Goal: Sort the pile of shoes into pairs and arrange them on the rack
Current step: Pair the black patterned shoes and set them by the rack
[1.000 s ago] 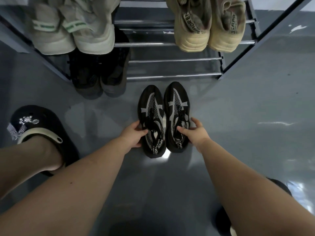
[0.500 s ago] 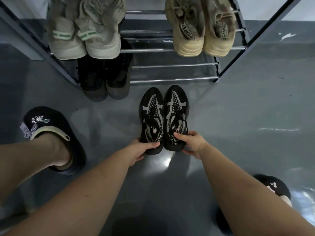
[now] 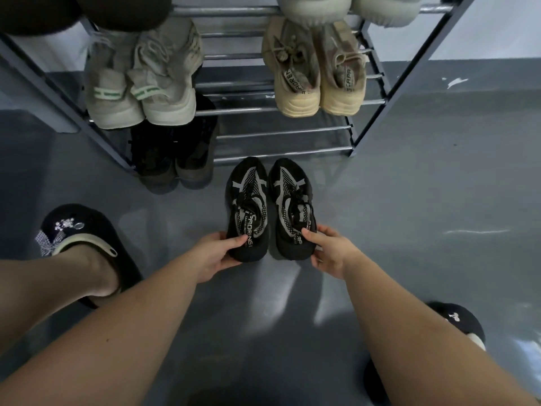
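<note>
fingers [image 3: 234,241] around heels of black sneakers [image 3: 270,206]

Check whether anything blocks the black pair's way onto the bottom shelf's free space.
Nothing visible does. The black pair, gripped at the heels by the left hand and right hand, points at the bare bars of the bottom shelf. The dark shoes sit off to the left.
</note>
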A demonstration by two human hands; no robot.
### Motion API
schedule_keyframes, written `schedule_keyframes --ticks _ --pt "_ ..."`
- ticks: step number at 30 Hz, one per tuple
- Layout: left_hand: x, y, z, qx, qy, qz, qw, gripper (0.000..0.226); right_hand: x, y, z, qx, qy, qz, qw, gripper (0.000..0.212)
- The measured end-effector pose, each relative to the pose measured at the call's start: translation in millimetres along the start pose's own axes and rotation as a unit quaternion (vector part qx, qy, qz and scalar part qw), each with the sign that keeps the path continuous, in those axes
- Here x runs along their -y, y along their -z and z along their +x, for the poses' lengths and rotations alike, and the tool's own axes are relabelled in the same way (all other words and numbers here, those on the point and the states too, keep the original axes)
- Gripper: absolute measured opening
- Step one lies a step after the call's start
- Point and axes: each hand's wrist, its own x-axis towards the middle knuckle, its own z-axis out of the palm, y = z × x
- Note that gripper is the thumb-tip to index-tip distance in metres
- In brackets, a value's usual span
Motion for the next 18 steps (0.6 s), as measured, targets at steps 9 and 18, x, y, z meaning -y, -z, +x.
schedule_keyframes --ticks 9,18 --pt "-33.6 -42.2 11.8 0.031 -0.051 -0.008 0.998 0.009 38.9 9.9 3.2 -0.017 0.054 0.011 0.998 0.024" --pt "-79.0 -59.2 52.0 0.036 -0.048 0.008 0.998 0.022 90.5 9.0 31.2 -0.062 0.099 -0.021 0.993 0.043"
